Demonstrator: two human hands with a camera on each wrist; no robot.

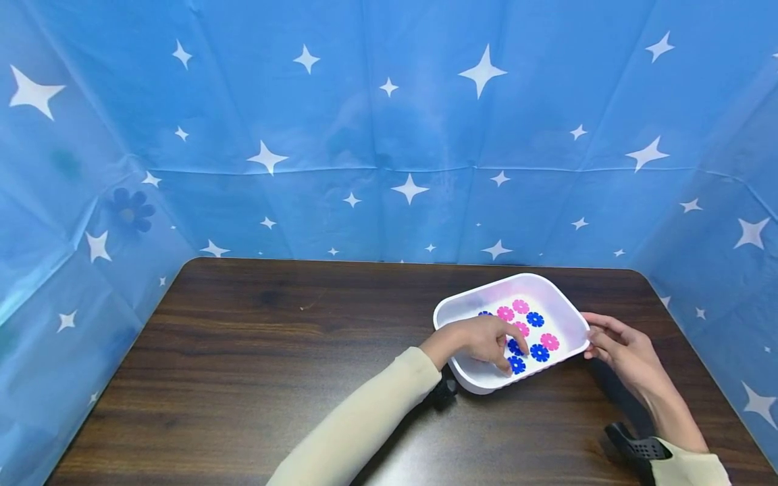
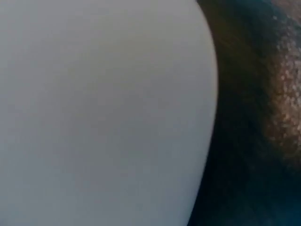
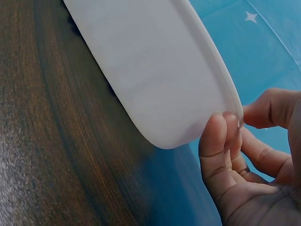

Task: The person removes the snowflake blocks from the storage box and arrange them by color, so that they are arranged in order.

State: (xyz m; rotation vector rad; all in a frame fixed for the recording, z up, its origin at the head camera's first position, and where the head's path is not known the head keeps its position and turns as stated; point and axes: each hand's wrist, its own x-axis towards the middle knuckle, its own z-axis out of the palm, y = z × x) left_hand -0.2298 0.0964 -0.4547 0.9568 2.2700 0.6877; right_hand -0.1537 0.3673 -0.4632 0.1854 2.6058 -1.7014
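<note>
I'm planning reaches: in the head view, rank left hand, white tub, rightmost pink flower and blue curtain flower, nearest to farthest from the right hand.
1. White tub: right hand holds its right end.
2. Rightmost pink flower: inside the tub.
3. Left hand: over the tub, farther left.
4. Blue curtain flower: far left.

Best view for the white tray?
Head view: it shows most of the white tray and the flower shapes inside; the left hand covers part. Right wrist shows only its outside and one corner, pinched by the right hand. Left wrist shows just a blurred pale surface, likely the tray's side.
</note>
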